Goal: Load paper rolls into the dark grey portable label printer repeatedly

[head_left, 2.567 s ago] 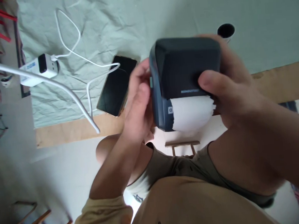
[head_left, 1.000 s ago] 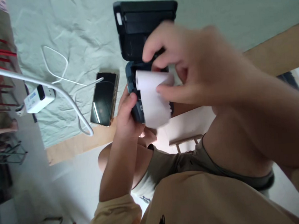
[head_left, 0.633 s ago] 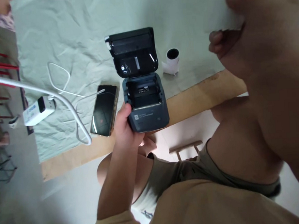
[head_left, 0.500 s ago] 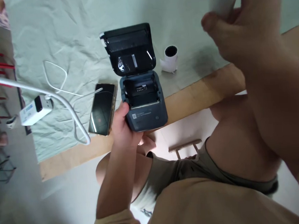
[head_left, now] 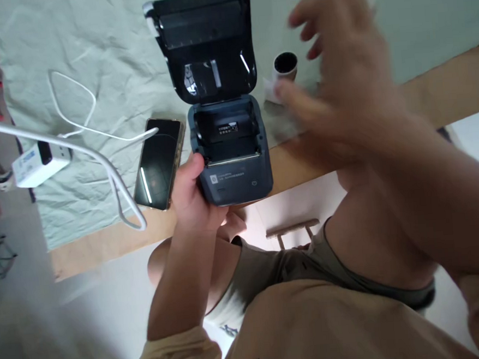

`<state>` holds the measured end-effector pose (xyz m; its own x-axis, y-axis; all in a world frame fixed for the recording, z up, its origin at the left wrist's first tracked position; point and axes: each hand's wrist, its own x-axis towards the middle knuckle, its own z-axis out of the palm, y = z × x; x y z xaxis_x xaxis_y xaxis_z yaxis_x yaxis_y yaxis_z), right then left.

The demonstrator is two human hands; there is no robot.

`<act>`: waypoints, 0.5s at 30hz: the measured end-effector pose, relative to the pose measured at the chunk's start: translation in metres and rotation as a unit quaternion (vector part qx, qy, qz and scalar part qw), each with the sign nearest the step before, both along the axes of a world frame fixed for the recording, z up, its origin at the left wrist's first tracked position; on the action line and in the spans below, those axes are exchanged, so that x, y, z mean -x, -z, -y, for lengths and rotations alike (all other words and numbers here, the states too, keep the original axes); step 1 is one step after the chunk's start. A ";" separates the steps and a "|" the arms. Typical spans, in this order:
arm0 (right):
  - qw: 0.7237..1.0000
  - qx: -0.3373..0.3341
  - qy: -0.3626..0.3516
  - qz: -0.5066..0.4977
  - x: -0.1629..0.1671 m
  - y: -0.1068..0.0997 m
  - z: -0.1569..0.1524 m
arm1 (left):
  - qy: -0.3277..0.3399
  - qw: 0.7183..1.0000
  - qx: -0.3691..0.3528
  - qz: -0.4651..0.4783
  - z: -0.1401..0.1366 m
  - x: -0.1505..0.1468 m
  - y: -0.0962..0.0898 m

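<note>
My left hand [head_left: 193,196] grips a dark blue label printer [head_left: 239,182] by its lower left side, thumb on the front edge. The printer's black lid [head_left: 209,50] is raised, and its roll bay [head_left: 230,128] shows no roll inside. To the right, my right hand [head_left: 338,68] is blurred by motion, with its fingers stretched out and apart and nothing visible in them. Close to its thumb stands a small paper roll [head_left: 286,64] with a dark core and a loose end of paper. A pale bit of something shows behind the right hand, mostly hidden.
A phone [head_left: 159,163] lies left of the printer on the green cloth [head_left: 102,41]. White cables run past a white power adapter [head_left: 41,163] at the left. The table's wooden edge [head_left: 112,240] crosses before my legs, with a small stool [head_left: 293,229] below.
My right hand no longer shows the white paper roll it held; its fingers have spread and it has moved left toward the small roll. The printer stays in my left hand, slightly nearer the camera.
</note>
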<state>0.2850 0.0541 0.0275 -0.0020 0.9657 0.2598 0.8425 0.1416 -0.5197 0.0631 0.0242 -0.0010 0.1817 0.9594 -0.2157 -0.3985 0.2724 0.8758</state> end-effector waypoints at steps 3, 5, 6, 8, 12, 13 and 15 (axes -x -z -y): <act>0.997 0.071 -0.013 0.030 0.017 0.006 -0.006 | 0.001 1.000 -0.003 -0.005 0.001 0.000 -0.001; 0.997 0.078 -0.015 0.016 0.021 0.008 -0.009 | -0.003 1.000 -0.002 -0.013 0.002 0.000 -0.002; 0.997 0.072 -0.019 0.003 0.021 0.008 -0.009 | -0.009 1.000 -0.006 -0.018 0.002 0.000 -0.002; 0.997 0.050 -0.025 -0.047 0.021 0.006 -0.009 | -0.019 0.999 -0.014 -0.033 0.003 0.000 -0.002; 0.930 0.076 0.039 -0.358 0.022 0.006 -0.011 | -0.021 0.997 -0.013 -0.070 0.003 0.002 0.001; 0.902 0.097 0.054 -0.418 0.023 0.006 -0.011 | -0.025 0.997 -0.015 -0.073 0.003 0.002 0.002; 0.882 0.100 0.059 -0.456 0.023 0.003 -0.011 | -0.033 0.997 -0.020 -0.061 0.002 0.002 0.004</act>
